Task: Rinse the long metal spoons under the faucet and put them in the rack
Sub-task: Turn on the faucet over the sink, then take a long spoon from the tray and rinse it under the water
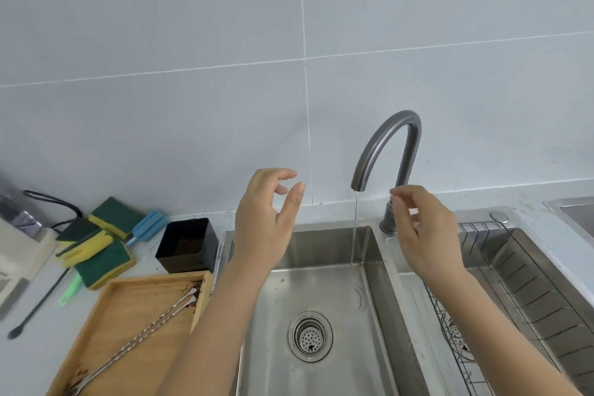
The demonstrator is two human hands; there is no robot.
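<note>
Long twisted metal spoons [151, 328] lie in a wooden tray [128, 302] on the counter left of the sink, with brown grounds on their bowls. A thin stream of water runs from the curved faucet [387, 145] into the left basin [321, 254]. My left hand [266, 219] hovers open above the basin's left edge, holding nothing. My right hand [424, 228] is raised in front of the faucet base, fingers loosely apart and empty. A wire rack [501, 292] sits in the right basin.
A black square container [188, 244] stands behind the tray. Green and yellow sponges [99, 244], a blue brush [146, 227] and a thin black stick [35, 309] lie on the counter at left. The drain strainer [310, 336] is in the left basin.
</note>
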